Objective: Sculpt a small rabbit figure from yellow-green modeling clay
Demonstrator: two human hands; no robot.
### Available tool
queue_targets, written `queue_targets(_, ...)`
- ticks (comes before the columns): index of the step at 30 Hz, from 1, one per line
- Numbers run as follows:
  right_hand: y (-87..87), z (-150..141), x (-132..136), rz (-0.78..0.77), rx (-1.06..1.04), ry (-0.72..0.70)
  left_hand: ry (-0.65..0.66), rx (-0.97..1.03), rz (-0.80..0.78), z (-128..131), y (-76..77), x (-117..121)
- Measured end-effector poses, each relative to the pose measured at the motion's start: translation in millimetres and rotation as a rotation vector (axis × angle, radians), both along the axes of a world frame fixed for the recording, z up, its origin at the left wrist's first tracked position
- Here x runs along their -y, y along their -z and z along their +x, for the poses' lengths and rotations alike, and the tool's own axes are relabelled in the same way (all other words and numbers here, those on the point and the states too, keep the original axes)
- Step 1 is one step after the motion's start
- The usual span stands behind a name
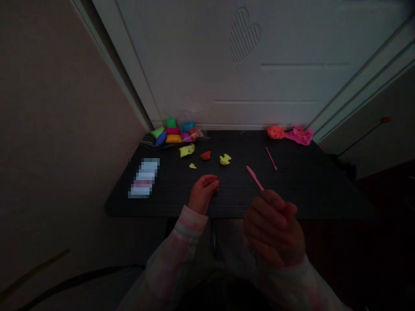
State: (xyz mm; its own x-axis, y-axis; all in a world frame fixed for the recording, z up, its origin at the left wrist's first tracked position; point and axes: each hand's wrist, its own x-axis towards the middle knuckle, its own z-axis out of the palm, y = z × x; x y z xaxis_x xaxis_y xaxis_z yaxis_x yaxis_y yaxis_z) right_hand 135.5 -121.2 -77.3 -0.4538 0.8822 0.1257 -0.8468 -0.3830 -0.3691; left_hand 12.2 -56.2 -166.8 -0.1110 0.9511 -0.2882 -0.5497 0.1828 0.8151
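Observation:
My left hand [201,195] is at the table's near edge, fingers curled and thumb drawn close to them; whatever they may hold is hidden. Closer to the camera, my right hand [275,229] is raised and closed, its contents out of sight. A pink plastic modelling knife [254,176] points away to the left, its handle end disappearing behind my right hand; I cannot tell if it is held. Beyond my hands lie a small red clay piece [205,155], a lumpy yellow clay figure [225,159] and a little yellow scrap [192,166].
Coloured clay packets [173,138] fill a clear bag at the back left, near an opened yellow packet [186,150]. A blurred-out pale rectangle [144,178] lies left. A thin pink tool [271,158] and orange [275,132] and pink crumpled items [300,135] are right. A white door [201,65] stands behind.

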Motion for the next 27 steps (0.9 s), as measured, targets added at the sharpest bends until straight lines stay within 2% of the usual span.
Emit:
queue_targets(8,4.5,0.9,-0.8,-0.028,-0.002,0.045,-0.002,-0.003,0.012,0.8,-2.2,1.9)
queue_targets(27,5.8,3.8,-0.7,-0.040,-0.009,0.027,0.002,-0.035,0.012,1.0,-2.9,1.6)
